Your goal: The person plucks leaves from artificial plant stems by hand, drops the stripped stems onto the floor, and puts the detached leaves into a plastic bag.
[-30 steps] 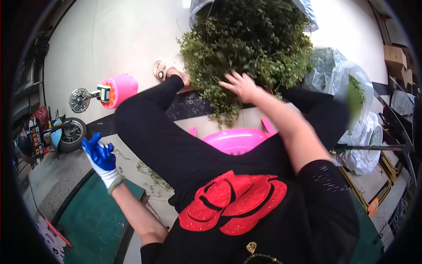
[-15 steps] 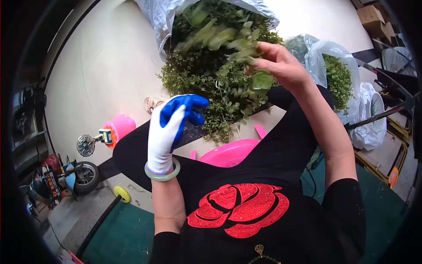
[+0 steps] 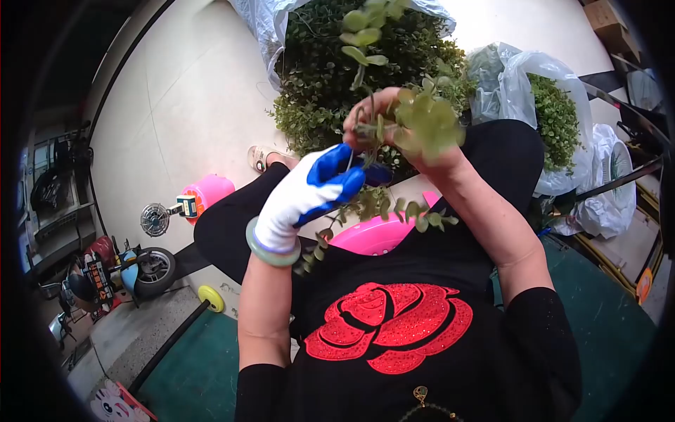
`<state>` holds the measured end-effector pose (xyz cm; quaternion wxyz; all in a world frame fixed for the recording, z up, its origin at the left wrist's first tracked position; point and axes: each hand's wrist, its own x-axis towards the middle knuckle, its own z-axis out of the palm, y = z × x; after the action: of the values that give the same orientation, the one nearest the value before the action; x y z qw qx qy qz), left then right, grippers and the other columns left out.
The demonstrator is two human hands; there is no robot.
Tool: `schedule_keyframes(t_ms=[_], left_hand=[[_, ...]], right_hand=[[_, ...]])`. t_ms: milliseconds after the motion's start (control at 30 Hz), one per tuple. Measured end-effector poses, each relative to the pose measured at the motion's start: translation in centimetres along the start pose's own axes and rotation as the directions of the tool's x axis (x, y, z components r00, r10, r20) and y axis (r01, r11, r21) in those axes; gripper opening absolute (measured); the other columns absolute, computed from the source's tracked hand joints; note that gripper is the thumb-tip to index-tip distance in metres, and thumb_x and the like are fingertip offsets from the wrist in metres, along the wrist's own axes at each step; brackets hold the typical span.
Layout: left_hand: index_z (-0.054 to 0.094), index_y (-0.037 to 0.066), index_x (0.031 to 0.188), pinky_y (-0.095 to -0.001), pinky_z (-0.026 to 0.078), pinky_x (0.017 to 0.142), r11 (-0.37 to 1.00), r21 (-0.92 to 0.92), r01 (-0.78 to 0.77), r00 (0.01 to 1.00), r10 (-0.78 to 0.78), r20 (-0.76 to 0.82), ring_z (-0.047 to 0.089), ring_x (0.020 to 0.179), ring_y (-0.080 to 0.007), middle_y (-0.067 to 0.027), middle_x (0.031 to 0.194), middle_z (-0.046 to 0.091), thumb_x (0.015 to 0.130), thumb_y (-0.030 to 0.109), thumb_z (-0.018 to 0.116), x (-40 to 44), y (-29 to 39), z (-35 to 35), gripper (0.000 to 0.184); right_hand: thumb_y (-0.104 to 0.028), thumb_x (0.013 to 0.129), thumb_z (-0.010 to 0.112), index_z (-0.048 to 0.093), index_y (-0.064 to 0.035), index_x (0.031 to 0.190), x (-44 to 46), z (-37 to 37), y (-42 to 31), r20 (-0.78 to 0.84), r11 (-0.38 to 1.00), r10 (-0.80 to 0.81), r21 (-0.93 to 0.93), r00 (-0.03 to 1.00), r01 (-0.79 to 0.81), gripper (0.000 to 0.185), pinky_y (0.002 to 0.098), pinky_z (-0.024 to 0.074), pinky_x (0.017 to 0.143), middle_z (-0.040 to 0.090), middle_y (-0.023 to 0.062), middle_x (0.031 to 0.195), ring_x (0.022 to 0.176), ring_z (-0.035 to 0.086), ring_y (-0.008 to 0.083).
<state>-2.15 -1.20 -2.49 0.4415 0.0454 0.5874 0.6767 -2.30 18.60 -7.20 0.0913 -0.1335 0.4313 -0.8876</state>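
Leafy sprig held between two hands

The right hand [image 3: 404,137], bare, pinches the leafy sprig [image 3: 427,119] above the lap; the left hand [image 3: 306,193], gloved white and blue, curls its fingers at the stems just beside it. Farther off lies heaped greenery [image 3: 330,70]. Far left, lettering on an orange-and-black panel [image 3: 98,278] is unreadable.

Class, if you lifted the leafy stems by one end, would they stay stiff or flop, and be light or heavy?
The leafy stems would probably flop, as some trail in a curve below the gloved hand. They look light, being thin.
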Motion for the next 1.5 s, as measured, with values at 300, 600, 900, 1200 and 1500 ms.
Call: schedule_keyframes(t_ms=[300, 600, 900, 1200, 1500], left_hand=[[0.061, 0.0, 0.106, -0.0278, 0.05, 0.064, 0.536, 0.84, -0.081, 0.783, 0.556, -0.279, 0.065, 0.068, -0.015, -0.0082, 0.075, 0.067, 0.08, 0.015, 0.068, -1.5, 0.4, 2.8, 0.031], [0.06, -0.008, 0.1, -0.0257, 0.049, 0.073, 0.966, 0.145, -0.213, 0.859, 0.256, -0.443, 0.063, 0.078, -0.0141, -0.0111, 0.089, 0.066, 0.089, 0.012, 0.05, -4.7, 0.5, 1.0, 0.025], [0.059, -0.012, 0.095, -0.0241, 0.048, 0.065, 0.993, 0.118, 0.002, 0.985, 0.018, -0.171, 0.061, 0.069, -0.0149, -0.0136, 0.081, 0.064, 0.073, 0.02, 0.064, -7.8, 2.6, 0.9, 0.039], [0.062, -0.011, 0.088, -0.0235, 0.046, 0.062, 0.999, 0.034, -0.006, 0.99, 0.011, -0.142, 0.058, 0.065, -0.0129, -0.0123, 0.077, 0.065, 0.071, 0.022, 0.067, -7.1, 3.6, 3.3, 0.037], [0.064, -0.001, 0.086, -0.0261, 0.045, 0.051, 0.807, 0.581, -0.104, 0.954, -0.085, 0.288, 0.058, 0.051, -0.016, -0.0078, 0.061, 0.06, 0.075, 0.018, 0.065, -7.8, 3.2, 1.6, 0.021]], right_hand=[[-0.012, 0.086, 0.064, 0.057, -0.0061, 0.112, -0.6, 2.1, 0.9, -0.212, 0.966, 0.217, 0.188, 0.953, -0.179, 0.028, 0.0305, 0.0563, 0.071, 0.064, 0.0085, 0.099, 0.088, 0.065, 0.0187], [-0.019, 0.091, 0.056, 0.054, 0.0002, 0.114, -3.6, 0.0, -2.1, -0.334, 0.921, 0.352, -0.043, 0.874, -0.387, 0.031, 0.0279, 0.0556, 0.067, 0.062, 0.0102, 0.093, 0.078, 0.063, 0.0151], [-0.037, 0.084, 0.061, 0.043, 0.0004, 0.13, -1.2, -0.4, -10.1, 0.154, 0.687, -0.397, -0.603, 0.905, 0.404, 0.062, 0.035, 0.0374, 0.098, 0.057, 0.0142, 0.116, 0.113, 0.051, 0.0226], [-0.015, 0.081, 0.061, 0.059, -0.0003, 0.086, -1.0, 2.8, -3.7, 0.519, 0.832, 0.342, -0.555, 0.783, 0.004, 0.015, 0.0344, 0.0427, 0.057, 0.058, 0.0132, 0.068, 0.06, 0.055, 0.0213], [-0.024, 0.088, 0.055, 0.063, 0.0005, 0.085, -1.9, 0.9, -10.4, 0.563, 0.596, 0.663, -0.796, 0.494, 0.106, 0.026, 0.0434, 0.0423, 0.058, 0.057, 0.0195, 0.066, 0.065, 0.056, 0.0374]])
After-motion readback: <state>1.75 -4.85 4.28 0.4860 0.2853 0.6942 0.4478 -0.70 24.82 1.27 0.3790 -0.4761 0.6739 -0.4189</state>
